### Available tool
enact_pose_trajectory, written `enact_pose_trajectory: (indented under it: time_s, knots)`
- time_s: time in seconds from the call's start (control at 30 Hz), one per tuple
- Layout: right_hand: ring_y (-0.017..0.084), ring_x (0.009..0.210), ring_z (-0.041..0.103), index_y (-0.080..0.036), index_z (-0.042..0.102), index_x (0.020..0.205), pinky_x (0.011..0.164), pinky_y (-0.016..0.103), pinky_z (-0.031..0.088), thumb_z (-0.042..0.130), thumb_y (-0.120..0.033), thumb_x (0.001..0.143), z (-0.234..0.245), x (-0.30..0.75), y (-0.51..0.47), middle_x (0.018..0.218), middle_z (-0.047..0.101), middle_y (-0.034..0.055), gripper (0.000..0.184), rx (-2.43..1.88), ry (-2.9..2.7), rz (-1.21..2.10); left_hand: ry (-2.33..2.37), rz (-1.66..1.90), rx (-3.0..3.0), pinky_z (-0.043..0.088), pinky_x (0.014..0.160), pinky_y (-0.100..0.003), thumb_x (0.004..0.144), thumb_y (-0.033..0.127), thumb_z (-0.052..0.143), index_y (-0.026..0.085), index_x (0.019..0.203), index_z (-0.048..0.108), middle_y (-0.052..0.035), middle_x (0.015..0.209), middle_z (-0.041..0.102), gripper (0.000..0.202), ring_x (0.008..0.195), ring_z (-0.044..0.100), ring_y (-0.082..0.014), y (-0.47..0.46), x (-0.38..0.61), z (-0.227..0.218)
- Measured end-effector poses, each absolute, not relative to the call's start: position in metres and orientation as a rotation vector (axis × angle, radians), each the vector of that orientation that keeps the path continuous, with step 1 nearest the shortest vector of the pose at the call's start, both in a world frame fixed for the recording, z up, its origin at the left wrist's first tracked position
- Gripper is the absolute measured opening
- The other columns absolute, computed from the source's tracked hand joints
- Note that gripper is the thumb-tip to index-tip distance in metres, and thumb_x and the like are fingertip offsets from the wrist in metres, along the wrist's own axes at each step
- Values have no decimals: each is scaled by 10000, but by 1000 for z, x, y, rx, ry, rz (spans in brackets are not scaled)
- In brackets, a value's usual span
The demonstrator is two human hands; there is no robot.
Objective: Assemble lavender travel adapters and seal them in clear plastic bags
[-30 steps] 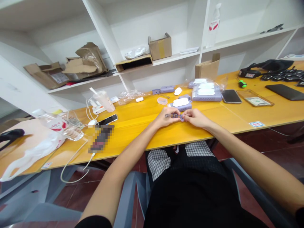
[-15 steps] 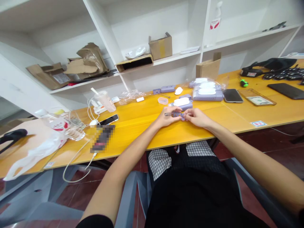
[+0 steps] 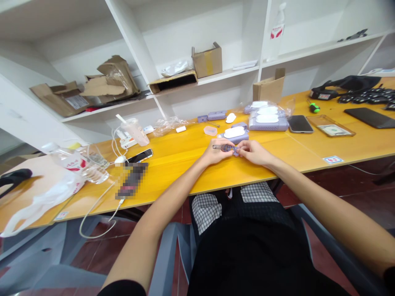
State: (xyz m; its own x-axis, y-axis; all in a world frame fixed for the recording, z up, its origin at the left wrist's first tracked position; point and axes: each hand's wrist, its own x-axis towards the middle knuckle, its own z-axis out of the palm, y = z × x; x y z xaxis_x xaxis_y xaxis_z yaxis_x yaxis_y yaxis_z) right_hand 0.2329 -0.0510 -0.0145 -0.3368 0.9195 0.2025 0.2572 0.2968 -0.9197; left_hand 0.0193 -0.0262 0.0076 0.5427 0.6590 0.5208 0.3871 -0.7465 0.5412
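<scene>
Near the table's front edge, my left hand (image 3: 213, 153) is closed around a dark coil spring (image 3: 219, 146), which lies sideways across its fingers. My right hand (image 3: 253, 152) pinches a small purple plastic piece (image 3: 236, 151) at the spring's right end. Fingers partly hide where the two parts meet. Just beyond the hands sits a purple case with a white oval top (image 3: 234, 132). To its left lies a translucent pinkish cup-like piece (image 3: 210, 130). Farther back are a loose white oval part (image 3: 231, 118), another thin spring (image 3: 213, 124) and a purple housing (image 3: 217, 115).
Several purple-and-white units in plastic wrap (image 3: 268, 119) stand behind my right hand, beside a phone (image 3: 300, 123) and a phone case (image 3: 331, 126). On the left are a drink cup (image 3: 137, 132), a charging cable (image 3: 98, 204), another phone (image 3: 140, 156) and a water bottle (image 3: 77, 162).
Both hands stay at nearly the same spot, still on the spring and purple piece. The whole view has shifted slightly; no object on the table has visibly moved.
</scene>
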Motion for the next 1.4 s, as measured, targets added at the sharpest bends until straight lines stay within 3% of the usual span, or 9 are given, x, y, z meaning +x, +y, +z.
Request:
enact_pose_trajectory:
  time_s: [0.33,0.83,1.4]
  knots:
    - [218,715,695,-191,652,857,664,329,525,740,-521,844,-19,233,-48,802,777,104,342,-1061,-1813,1019,931,1020,2460,540,848,-356,774,188,773,196,917,790,-51,933,784,144,858,700,-188,-30,22,11]
    - [210,682,678,-199,637,837,631,317,490,665,-337,883,-18,232,-49,773,778,79,149,-1128,-1911,877,970,992,2487,507,792,-336,738,206,759,175,903,766,-44,900,754,168,821,662,-191,-30,23,9]
    - [213,690,683,-204,643,836,653,323,494,670,-287,891,-11,230,-54,765,772,69,103,-1149,-1932,819,1023,975,2486,508,765,-320,721,220,757,188,913,782,-28,870,747,197,773,640,-181,-29,22,10]
